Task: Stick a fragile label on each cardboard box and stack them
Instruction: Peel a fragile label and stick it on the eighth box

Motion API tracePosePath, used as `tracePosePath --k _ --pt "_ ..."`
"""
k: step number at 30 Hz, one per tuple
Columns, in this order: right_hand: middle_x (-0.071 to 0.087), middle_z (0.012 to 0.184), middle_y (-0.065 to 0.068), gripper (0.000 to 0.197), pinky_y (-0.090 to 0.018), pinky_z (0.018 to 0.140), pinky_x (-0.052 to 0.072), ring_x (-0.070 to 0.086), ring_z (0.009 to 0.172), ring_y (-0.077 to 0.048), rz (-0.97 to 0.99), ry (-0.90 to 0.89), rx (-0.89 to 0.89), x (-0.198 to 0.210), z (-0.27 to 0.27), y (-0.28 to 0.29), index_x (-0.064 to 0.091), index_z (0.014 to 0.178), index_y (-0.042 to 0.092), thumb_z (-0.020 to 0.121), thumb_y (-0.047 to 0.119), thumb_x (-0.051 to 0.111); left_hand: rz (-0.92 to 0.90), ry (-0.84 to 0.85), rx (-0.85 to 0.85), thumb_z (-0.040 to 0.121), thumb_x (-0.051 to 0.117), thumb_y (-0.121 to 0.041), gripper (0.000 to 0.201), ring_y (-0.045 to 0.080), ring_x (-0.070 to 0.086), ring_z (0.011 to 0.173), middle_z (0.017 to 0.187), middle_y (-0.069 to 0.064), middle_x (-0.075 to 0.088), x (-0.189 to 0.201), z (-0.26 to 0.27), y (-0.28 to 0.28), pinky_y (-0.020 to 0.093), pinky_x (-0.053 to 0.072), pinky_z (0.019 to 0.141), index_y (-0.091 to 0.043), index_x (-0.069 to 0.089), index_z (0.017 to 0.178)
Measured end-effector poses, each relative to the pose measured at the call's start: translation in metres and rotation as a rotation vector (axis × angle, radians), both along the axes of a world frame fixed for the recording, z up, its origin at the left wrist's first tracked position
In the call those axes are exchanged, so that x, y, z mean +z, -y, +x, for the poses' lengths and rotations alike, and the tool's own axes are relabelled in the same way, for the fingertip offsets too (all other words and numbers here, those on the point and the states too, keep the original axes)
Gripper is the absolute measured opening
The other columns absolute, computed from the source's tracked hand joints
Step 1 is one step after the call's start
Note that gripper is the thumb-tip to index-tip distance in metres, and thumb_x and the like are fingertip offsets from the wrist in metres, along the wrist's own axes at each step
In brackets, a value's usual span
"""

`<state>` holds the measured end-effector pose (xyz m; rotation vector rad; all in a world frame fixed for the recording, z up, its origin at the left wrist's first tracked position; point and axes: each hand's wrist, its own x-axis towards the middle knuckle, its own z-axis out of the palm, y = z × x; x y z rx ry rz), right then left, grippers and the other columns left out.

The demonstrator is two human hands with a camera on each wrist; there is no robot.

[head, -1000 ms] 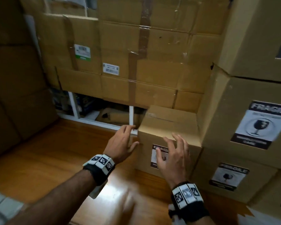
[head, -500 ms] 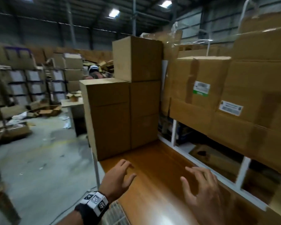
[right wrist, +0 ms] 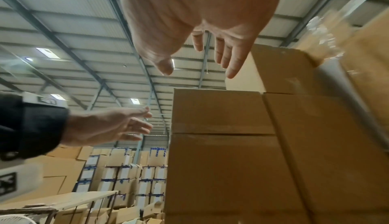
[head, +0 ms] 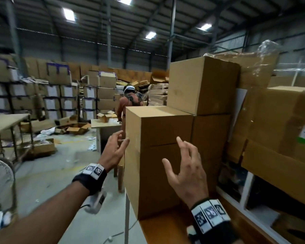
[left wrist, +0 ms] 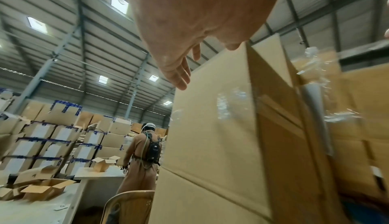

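Both hands, the left hand point(head: 114, 152) and right hand point(head: 185, 170), reach empty and spread toward the unlabelled top box point(head: 158, 127) at frame centre, seemingly to fetch it, which calls for gripping opposite sides

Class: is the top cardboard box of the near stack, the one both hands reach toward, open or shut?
Shut. The top box shows a flat closed top with no flaps raised; neither the left hand nor the right hand grips it.
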<state>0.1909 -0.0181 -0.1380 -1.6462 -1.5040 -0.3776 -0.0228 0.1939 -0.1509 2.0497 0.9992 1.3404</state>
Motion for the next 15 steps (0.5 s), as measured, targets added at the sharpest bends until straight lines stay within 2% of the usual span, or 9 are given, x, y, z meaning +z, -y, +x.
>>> tracePosePath --k 2,4,7,9,11,13,15 --pt "0.023 0.161 -0.008 0.082 -0.024 0.091 0.052 0.039 0.142 -0.022 0.005 -0.009 -0.001 0.021 -0.02 -0.044 0.019 0.161 0.036 0.094 0.06 0.059 -0.063 0.017 -0.003 0.096 0.051 -0.064 0.078 0.023 0.049 0.134 0.153 0.016 0.042 0.014 -0.003 -0.044 0.044 0.046 0.111 -0.019 0.031 0.158" --pt "0.009 0.167 -0.013 0.09 -0.036 0.099 0.052 0.031 0.15 -0.031 -0.009 -0.039 -0.018 0.038 -0.038 -0.083 0.01 0.162 0.042 0.092 0.063 0.062 -0.113 0.019 -0.022 0.092 0.048 -0.069 0.088 0.03 0.04 0.145 0.161 0.019 0.032 0.022 -0.001 -0.078 0.053 0.04 0.117 -0.021 0.024 0.161" --pt "-0.009 0.168 -0.019 0.102 -0.044 0.102 0.052 0.025 0.153 -0.042 -0.04 -0.056 -0.078 0.053 -0.053 -0.131 -0.001 0.161 0.048 0.086 0.069 0.065 -0.142 0.027 -0.046 0.091 0.047 -0.065 0.09 0.03 0.027 0.154 0.169 0.015 0.021 0.031 0.008 -0.116 0.056 0.03 0.122 -0.021 0.017 0.164" --pt "-0.018 0.167 -0.022 0.105 -0.045 0.102 0.053 0.022 0.153 -0.045 -0.092 -0.061 -0.117 0.053 -0.055 -0.153 -0.002 0.16 0.049 0.085 0.069 0.067 -0.173 0.06 -0.085 0.088 0.048 -0.072 0.098 0.028 0.022 0.156 0.17 0.012 0.018 0.037 0.017 -0.134 0.056 0.025 0.124 -0.021 0.014 0.164" --pt "-0.018 0.167 -0.026 0.1 -0.044 0.1 0.054 0.023 0.153 -0.048 -0.126 -0.071 -0.143 0.049 -0.054 -0.166 0.004 0.159 0.049 0.085 0.067 0.069 -0.253 0.135 -0.123 0.08 0.05 -0.082 0.11 0.03 0.025 0.155 0.17 0.012 0.019 0.041 0.024 -0.152 0.058 0.026 0.124 -0.021 0.013 0.164" --pt "-0.01 0.168 -0.028 0.094 -0.043 0.099 0.054 0.024 0.153 -0.048 -0.119 -0.066 -0.149 0.044 -0.054 -0.172 0.009 0.157 0.048 0.087 0.066 0.068 -0.334 0.178 -0.157 0.078 0.049 -0.088 0.114 0.033 0.031 0.152 0.169 0.011 0.023 0.04 0.026 -0.182 0.06 0.029 0.122 -0.022 0.014 0.164" --pt "-0.003 0.168 -0.029 0.09 -0.043 0.101 0.052 0.022 0.154 -0.046 -0.112 -0.045 -0.155 0.041 -0.053 -0.172 0.01 0.157 0.047 0.088 0.066 0.066 -0.404 0.185 -0.199 0.07 0.048 -0.099 0.117 0.034 0.041 0.146 0.165 0.008 0.035 0.024 0.03 -0.233 0.062 0.035 0.117 -0.03 0.026 0.161"
